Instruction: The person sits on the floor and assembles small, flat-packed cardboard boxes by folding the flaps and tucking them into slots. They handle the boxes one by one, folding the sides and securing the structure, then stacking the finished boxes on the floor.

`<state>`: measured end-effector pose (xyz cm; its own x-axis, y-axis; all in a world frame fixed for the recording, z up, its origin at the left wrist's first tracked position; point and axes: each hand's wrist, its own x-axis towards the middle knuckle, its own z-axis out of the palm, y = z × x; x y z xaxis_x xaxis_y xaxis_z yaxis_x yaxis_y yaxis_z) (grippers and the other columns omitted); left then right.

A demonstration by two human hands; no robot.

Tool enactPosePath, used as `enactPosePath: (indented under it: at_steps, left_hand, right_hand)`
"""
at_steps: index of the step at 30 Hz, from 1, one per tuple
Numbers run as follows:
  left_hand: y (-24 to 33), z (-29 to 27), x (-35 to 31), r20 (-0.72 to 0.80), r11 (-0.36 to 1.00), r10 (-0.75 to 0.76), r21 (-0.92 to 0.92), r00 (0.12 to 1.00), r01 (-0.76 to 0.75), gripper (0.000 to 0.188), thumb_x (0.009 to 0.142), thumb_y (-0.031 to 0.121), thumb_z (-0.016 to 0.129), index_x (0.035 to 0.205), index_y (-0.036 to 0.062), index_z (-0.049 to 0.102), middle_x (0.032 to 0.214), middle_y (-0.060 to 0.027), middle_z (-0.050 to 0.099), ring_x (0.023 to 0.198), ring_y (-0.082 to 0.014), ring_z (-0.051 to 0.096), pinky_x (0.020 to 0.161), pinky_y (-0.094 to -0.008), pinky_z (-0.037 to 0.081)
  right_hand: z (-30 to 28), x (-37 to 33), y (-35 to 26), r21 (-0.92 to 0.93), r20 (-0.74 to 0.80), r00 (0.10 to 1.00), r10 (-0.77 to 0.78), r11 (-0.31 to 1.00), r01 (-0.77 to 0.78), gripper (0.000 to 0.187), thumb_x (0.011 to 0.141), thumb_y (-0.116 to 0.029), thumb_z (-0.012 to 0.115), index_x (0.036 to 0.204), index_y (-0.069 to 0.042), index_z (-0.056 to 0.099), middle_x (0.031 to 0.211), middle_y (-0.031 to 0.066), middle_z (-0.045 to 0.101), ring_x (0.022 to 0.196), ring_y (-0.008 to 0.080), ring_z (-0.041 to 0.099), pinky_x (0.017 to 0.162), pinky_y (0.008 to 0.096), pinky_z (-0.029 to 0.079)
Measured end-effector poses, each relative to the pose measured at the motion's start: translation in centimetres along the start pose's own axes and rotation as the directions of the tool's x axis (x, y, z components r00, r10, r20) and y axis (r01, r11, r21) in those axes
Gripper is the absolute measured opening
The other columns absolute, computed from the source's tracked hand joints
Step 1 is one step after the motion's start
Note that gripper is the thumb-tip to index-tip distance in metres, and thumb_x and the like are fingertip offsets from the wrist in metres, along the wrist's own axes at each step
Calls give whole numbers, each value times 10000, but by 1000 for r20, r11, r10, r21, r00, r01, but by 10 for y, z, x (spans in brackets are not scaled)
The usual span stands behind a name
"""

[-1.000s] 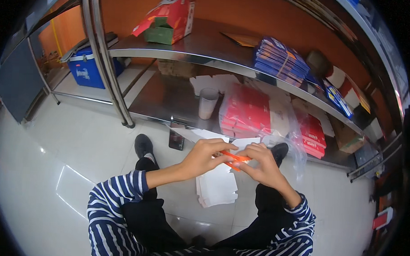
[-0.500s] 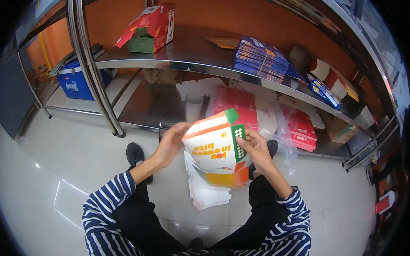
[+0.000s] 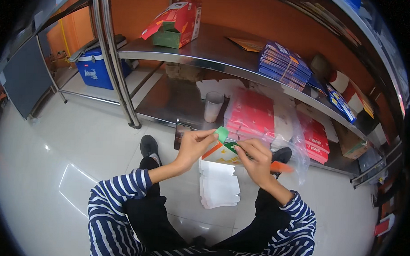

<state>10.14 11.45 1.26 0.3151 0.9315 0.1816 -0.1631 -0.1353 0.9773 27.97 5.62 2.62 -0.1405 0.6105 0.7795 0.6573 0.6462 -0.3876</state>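
Between my hands is a cardboard carton in white, orange and green, partly folded and tipped away from me. My left hand pinches it near a raised green flap at its upper left. Closed on the carton's green right edge is my right hand, while an orange flap sticks out past that wrist. Much of the carton's printed face is hidden by my fingers and the tilt. Below it, a stack of flat white carton blanks lies on the floor between my legs.
A steel shelf rack stands ahead. Its lower shelf bears a plastic cup, a phone and bagged red cartons. On the upper shelf are a red and green box and tied blue cartons. A blue cooler stands left.
The carton has tipped from facing me to edge-on. My left hand has shifted right onto the green flap. The whole view has swung a little to the left.
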Motion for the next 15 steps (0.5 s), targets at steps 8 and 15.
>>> enactPosePath:
  at_steps: [8, 15]
  left_hand:
    - [9, -4, -6, 217, 896, 142, 386, 966, -219, 215, 750, 140, 627, 933, 34, 667, 699, -102, 617, 628, -134, 572, 601, -261, 424]
    - [15, -1, -8, 447, 737, 289, 460, 847, -494, 216, 720, 73, 605, 922, 63, 680, 765, -83, 619, 719, -192, 558, 675, -301, 424]
  right_hand:
    - [-6, -2, 3, -232, 78, 920, -383, 891, 391, 230, 601, -40, 689, 824, -57, 636, 713, 9, 592, 592, 154, 513, 552, 274, 376]
    - [-5, -7, 6, -311, 112, 857, -503, 802, 511, 269, 581, -78, 698, 843, -73, 640, 730, -13, 589, 595, 139, 502, 555, 277, 359]
